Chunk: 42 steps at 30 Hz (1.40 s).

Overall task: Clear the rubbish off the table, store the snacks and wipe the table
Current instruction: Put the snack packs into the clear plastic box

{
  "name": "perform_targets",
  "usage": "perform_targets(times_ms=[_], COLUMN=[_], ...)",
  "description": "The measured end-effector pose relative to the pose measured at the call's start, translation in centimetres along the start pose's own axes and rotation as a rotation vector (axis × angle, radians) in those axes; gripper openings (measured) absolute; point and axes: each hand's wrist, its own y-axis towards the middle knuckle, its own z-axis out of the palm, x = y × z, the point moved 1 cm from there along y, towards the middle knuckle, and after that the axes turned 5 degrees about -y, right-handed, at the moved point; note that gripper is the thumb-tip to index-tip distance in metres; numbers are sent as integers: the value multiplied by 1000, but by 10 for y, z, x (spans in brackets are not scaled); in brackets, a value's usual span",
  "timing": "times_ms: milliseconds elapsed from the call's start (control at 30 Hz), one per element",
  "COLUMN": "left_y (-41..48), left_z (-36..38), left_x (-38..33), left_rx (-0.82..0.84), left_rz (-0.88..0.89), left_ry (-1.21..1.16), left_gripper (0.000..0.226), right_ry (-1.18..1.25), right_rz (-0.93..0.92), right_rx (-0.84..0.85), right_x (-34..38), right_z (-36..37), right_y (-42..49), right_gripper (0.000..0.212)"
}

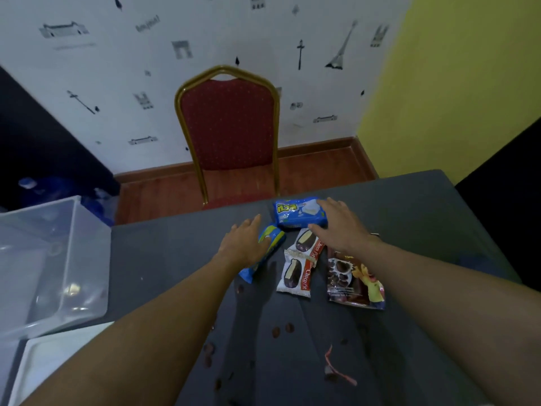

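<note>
1. At the left edge of the frame stands a clear plastic bin (pixel 52 259), beside the worktop (pixel 164 259). Below it, in the lower left corner, a white tray or lid (pixel 58 356) is partly visible.
2. In the upper middle, behind the worktop, a red chair (pixel 228 127) with a golden frame stands against the wall.
3. The left hand (pixel 246 244) is near the middle of the frame. Its fingers are straight, and it lies flat on a blue and yellow snack packet (pixel 270 241).
4. Below, in the lower middle, brown crumbs (pixel 282 329) are scattered on the dark worktop.
5. Just right of the blue and yellow packet lie two white Choco Pie packets (pixel 295 276), one above the other, and their ends overlap.
6. Above them, near the far edge of the worktop, lies a blue biscuit packet (pixel 298 213).
7. The right hand (pixel 339 227) has its fingers spread wide. It rests on the right end of the blue biscuit packet, and its thumb is near the upper Choco Pie packet. It does not grip anything.
8. A thin red wrapper strip (pixel 336 367) lies low in the frame, among the crumbs.
9. Right of the Choco Pie packets, partly under the right forearm, lies a brown chocolate snack bag (pixel 354 282).
</note>
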Motion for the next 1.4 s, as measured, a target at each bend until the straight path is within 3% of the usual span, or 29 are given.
perform_targets(times_ms=[367,767,1167,1400], left_y=[14,26,7,-26], left_z=[47,60,37,16], left_x=[17,22,25,33], left_rx=[115,63,-26,-128], left_rz=[-69,-96,-75,-53], left_ry=[-63,41,-158,-190], left_gripper=[89,75,71,69], right_ry=[-89,-196,-172,-72], right_rz=[-116,-98,-97,-154], right_rx=[113,106,50,-13], right_x=[-7,1,14,39], right_z=[30,53,38,23], right_y=[67,100,83,52], right_gripper=[87,86,67,72])
